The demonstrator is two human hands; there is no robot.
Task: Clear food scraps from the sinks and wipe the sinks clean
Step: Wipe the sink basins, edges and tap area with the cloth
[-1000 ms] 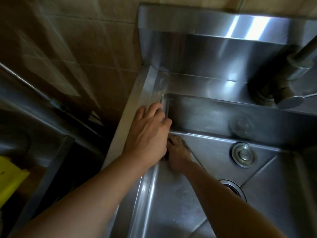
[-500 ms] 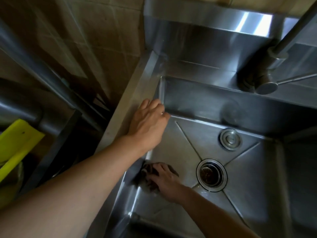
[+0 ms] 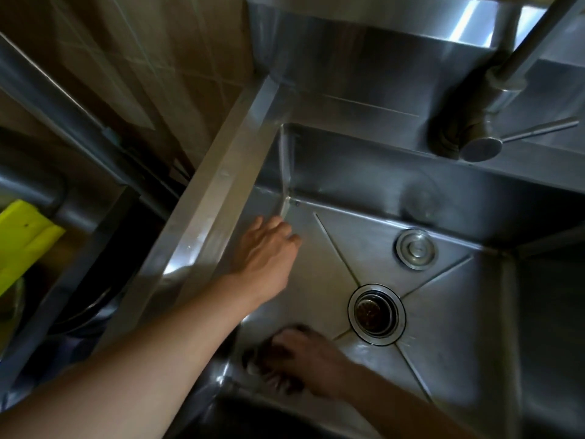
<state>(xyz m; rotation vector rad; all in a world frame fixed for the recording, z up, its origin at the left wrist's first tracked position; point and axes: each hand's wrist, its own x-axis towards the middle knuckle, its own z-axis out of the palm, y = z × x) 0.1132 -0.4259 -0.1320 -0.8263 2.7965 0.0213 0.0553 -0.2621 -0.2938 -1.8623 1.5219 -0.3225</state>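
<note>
Right hand (image 3: pixel 304 362) grip presses a dark cloth (image 3: pixel 269 353) on the sink (image 3: pixel 443 312) floor; left hand (image 3: pixel 266 251) loose.

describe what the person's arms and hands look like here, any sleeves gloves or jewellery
Both forearms are bare as far as the frame shows: no sleeves or gloves. The left hand shows no ring, watch or bracelet. The right hand is blurred and in shadow, so small jewellery cannot be ruled out there.

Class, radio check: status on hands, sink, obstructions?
Left hand open. Right hand presses dark cloth on steel sink floor. Round metal stopper loose.
</note>
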